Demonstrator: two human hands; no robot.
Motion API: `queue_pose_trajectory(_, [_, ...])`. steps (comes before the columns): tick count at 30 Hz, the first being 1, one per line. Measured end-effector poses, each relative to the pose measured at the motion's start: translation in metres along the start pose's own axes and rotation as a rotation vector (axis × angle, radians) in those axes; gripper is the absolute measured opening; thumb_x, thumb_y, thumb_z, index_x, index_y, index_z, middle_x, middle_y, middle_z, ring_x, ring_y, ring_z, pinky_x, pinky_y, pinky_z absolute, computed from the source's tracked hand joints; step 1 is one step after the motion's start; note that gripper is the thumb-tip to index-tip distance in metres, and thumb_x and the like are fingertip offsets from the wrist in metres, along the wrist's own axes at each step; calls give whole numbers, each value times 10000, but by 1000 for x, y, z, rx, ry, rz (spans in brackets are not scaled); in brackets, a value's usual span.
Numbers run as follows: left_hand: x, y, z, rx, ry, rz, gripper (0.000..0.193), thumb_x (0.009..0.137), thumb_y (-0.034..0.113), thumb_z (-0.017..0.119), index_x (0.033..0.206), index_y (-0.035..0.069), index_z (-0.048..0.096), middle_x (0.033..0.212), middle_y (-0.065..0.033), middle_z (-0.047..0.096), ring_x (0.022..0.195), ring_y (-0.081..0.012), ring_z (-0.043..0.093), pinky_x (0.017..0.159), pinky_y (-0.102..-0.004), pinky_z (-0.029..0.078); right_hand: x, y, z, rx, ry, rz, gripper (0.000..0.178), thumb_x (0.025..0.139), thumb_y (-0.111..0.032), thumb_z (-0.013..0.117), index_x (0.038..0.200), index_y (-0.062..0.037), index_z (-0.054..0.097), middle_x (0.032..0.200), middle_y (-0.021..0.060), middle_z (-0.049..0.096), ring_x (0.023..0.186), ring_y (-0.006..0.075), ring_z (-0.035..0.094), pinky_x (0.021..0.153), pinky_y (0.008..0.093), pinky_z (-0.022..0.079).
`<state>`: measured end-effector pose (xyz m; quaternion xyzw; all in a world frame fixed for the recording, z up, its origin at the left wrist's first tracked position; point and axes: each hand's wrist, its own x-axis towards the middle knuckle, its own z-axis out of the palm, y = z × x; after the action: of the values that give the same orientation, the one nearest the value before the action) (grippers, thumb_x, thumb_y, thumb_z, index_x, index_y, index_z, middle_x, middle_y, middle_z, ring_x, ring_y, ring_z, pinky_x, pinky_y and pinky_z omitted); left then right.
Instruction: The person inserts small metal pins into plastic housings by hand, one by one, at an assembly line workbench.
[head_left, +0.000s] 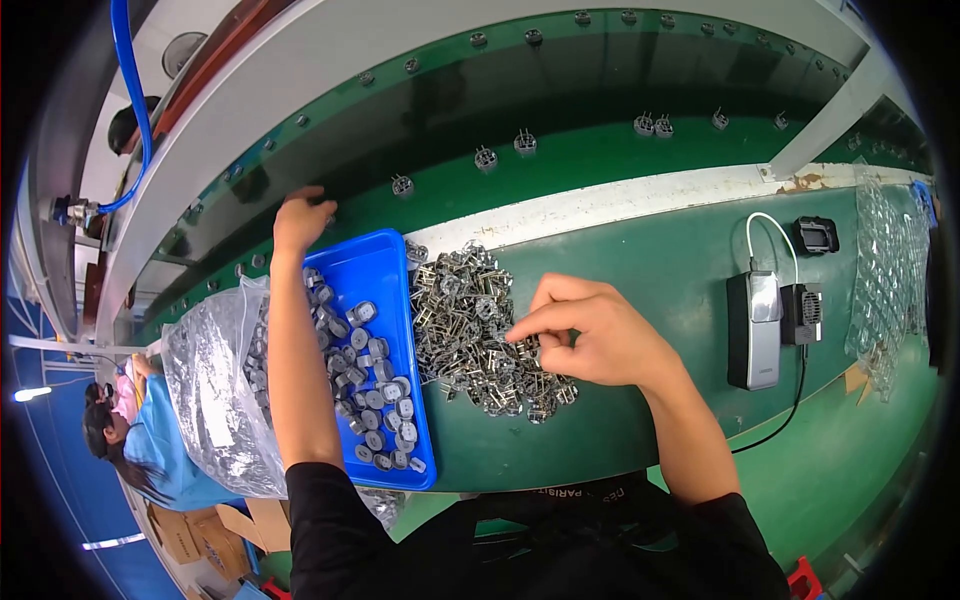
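Black shirt cloth (570, 550) filled the nearest edge, its short sleeves baring both forearms. Just past it, on the green table, stood a blue tray (372, 258) of rounded grey parts (361, 338), with a clear plastic bag (215, 390) bulging beside it. Right of the tray lay a loose heap of metal-pronged pieces (460, 325), and the right hand (605, 335) hung at its right side, index finger and thumb curled toward each other; whether a piece sat between them I could not tell. Lifting one piece at a time by its body would probably have served best, since the thin prongs looked ready to snag in that tangle.

Beyond a worn white rail (620, 193), the left hand (302, 222) reached over the dark green belt (585, 155), its fingertips bent down; their grip was too small to read. More pronged pieces (525, 142) stood spaced along the belt's near side, prongs up, so a gentle, upright release with even gaps seemed wise. Farthest off, another row of small parts (533, 37) followed the belt's far edge
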<state>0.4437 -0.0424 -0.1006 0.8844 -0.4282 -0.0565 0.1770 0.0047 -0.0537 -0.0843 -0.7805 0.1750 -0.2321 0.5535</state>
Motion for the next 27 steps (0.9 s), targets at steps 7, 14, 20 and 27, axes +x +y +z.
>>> queue_pose_trajectory(7, [-19,6,6,0,-71,38,400,695,107,784,1074,3,717,920,-172,733,864,-268,717,814,-351,546,-1,-2,6,341,113,-69,209,763,57,719,959,-13,736,840,29,585,742,98,591,626,235,475])
queue_pose_trajectory(14, [-76,61,-7,-434,135,224,258,833,41,624,1074,-42,659,921,-129,722,857,-200,707,784,-317,547,1,1,8,306,343,-27,116,799,-42,775,902,-18,727,842,24,633,703,88,606,631,225,473])
queue_pose_trajectory(20, [-203,146,-14,-1109,-310,138,394,757,-108,722,1135,-39,632,983,-87,674,779,-102,635,710,-218,520,-3,3,6,340,435,-6,145,779,-25,787,918,-22,745,861,34,664,704,91,618,597,233,474])
queue_pose_trajectory(27, [-220,150,5,-945,-414,297,420,726,-85,767,1126,2,676,987,-67,604,760,-88,625,689,-204,520,6,0,18,-96,489,-219,175,763,12,770,924,-55,752,881,39,646,711,125,629,570,239,478])
